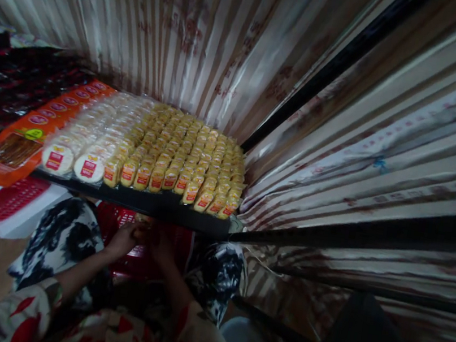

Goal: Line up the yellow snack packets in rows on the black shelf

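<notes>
Both my hands are low in the view, just below the dark shelf edge (129, 200), over a red basket (128, 266) between my knees. My left hand (123, 239) is closed around a small packaged item (141, 228), yellowish-brown and partly hidden. My right hand (160, 245) is close beside it in shadow; its fingers are too dark to make out. Above them, rows of yellow wrapped snacks (182, 158) with red labels cover the shelf. Two rows of round white wrapped snacks (90, 165) stand to their left.
An orange snack package (33, 125) and dark shiny packets (4, 86) lie further left. Below them is another red basket (9, 198). Striped sacking (180, 32) rises behind the shelf. Black bars (332, 72) cross the right side.
</notes>
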A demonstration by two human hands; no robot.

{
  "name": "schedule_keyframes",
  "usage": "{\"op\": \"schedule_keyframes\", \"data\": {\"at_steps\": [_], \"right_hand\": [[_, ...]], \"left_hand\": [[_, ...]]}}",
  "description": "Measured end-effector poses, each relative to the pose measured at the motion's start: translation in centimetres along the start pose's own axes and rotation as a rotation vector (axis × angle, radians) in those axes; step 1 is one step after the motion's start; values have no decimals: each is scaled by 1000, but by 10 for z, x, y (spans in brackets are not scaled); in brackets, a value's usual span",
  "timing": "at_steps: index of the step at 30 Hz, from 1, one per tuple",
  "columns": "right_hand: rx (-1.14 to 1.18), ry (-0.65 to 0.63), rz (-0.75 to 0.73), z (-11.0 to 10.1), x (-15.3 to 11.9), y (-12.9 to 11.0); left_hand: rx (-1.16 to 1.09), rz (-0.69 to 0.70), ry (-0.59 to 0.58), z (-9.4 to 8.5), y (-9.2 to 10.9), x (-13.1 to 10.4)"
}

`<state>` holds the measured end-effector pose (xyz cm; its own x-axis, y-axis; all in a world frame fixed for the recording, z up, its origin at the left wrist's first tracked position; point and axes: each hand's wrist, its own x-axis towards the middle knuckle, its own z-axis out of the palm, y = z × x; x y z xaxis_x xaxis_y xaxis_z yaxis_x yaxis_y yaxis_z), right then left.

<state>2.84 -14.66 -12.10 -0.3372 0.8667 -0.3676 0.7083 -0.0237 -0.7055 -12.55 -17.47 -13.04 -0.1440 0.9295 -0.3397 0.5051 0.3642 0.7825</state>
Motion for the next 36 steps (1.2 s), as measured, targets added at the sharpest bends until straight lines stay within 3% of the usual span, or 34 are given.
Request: {"op": "schedule_keyframes", "data": {"at_steps": [2,7,9,14,18,24,28,31,36], "right_hand": [[60,-21,3,-10,-8,-5],[290,-225,-77,-29,-28,-16],[361,-220,-103,-35,-34,-18],[443,-16,-70,-53,-43,-27],[452,160,-128,-70,-41,-39],[633,210,-170,-79,-27,-51],[411,389,-156,-86,-19,-53],[264,519,-239,-95,-15,-55],[129,557,-374,-106,-6,-53]], "left_hand": [[-5,66,-45,-14,12,-9],[-67,228,-141,-41,50,-30],[-109,280,-136,-48,68,-36],[-171,253,39,-56,103,-38],[-172,238,140,-52,121,-29],[-148,291,219,-47,145,-15],[-97,327,319,-50,161,-7],[-11,320,381,-52,170,2],[106,419,431,-46,176,15]]}}
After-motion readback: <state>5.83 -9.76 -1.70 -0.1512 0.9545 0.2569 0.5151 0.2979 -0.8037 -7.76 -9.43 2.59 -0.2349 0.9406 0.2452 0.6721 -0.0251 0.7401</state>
